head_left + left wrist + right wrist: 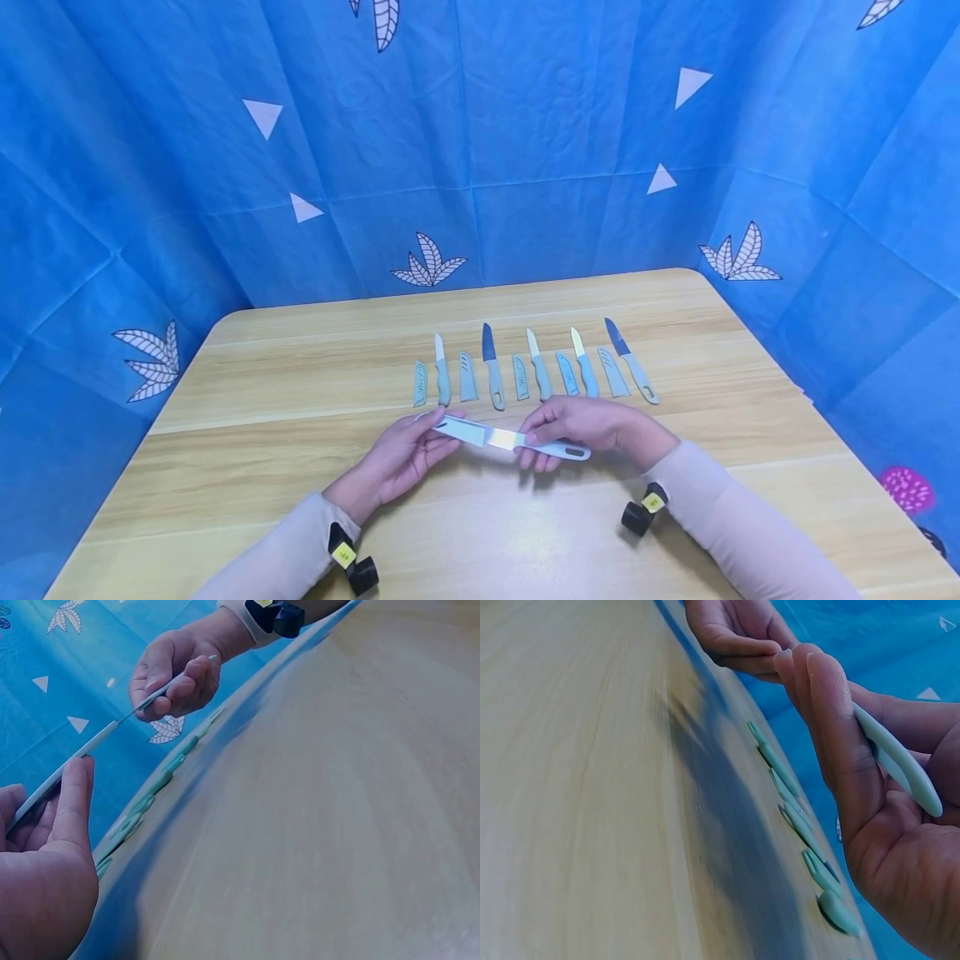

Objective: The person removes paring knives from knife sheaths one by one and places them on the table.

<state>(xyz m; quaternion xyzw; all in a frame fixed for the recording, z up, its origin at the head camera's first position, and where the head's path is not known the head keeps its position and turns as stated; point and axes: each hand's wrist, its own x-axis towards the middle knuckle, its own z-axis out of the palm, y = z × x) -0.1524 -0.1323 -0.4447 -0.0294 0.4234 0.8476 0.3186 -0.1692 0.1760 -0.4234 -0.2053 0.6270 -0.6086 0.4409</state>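
My left hand (401,458) pinches a pale blade sheath (462,431) above the table. My right hand (581,421) grips the light handle (566,451) of a knife with a hole near its end. Between the hands shows a bright stretch of the knife's blade (502,439); the rest of it lies inside the sheath. Seen from the left wrist, knife and sheath (64,771) form one slanting line. From the right wrist, the handle (896,761) lies between thumb and fingers, while the sheath is hidden there.
Beyond my hands, several knives lie in a row with sheaths beside them, among them a dark-bladed knife (495,383), another at the right (637,375) and a green-blue sheath (420,383). The wooden table (300,367) ends at a blue patterned curtain (525,225).
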